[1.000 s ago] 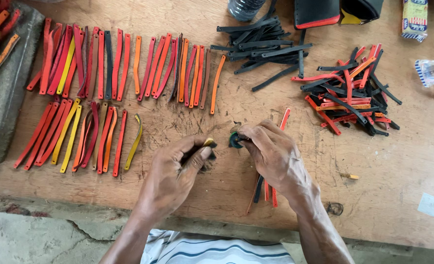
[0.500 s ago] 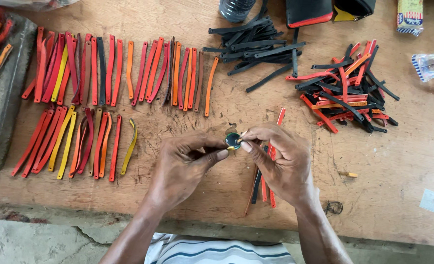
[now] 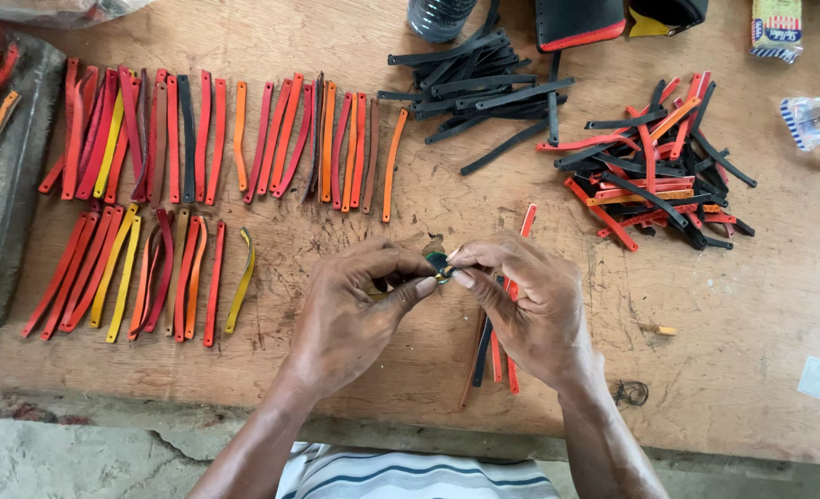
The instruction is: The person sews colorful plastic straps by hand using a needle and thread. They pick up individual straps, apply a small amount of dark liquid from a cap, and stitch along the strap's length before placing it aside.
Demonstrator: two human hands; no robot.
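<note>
One small dark round piece (image 3: 438, 265) (its make is too small to tell) sits pinched between both hands above the wooden table (image 3: 752, 314). Bare wood lies open to the right; strips (image 3: 493, 346) lie under the right hand (image 3: 525, 300). Left hand (image 3: 354, 310) curls in, thumb and forefinger closed on the piece

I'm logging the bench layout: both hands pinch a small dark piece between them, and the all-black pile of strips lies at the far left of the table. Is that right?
Not quite. The head view shows the black strip pile at the top centre, not the far left; the left side holds rows of red, orange and yellow strips. The left hand and right hand do pinch a small dark piece between them.
</note>
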